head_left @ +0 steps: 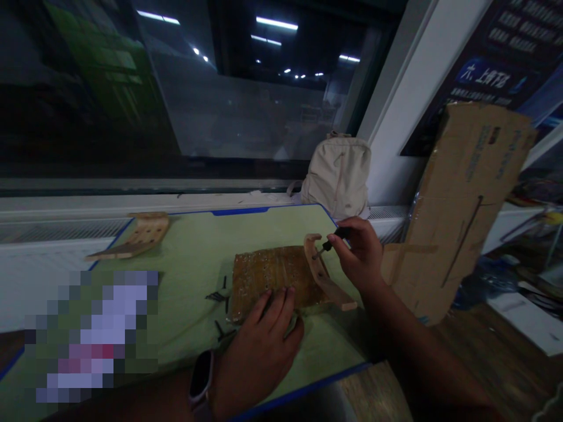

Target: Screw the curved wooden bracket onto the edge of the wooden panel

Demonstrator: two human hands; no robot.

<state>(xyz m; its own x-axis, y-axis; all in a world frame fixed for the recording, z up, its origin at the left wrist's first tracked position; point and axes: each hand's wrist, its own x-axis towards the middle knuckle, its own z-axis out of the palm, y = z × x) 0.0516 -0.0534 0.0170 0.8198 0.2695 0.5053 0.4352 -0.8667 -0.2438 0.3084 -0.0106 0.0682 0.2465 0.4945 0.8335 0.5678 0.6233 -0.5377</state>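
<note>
Dim overall, cool muted tones. White tubes (277, 23) glare in the dark window (264, 117), far side, with smaller bright dots. Table (197, 234) palest toward the far edge; soft shadow just right of the board (272, 266), near side. Faint glints on board. Left hand (264, 346), right hand (360, 252) underlit. Poster (497, 70) small print blurred. Wide-lens lean at right. Coarse pixel blocks, near left.

One head-worn camera looks forward and down across the nearby table (193, 234) toward the window (250, 111).
</note>
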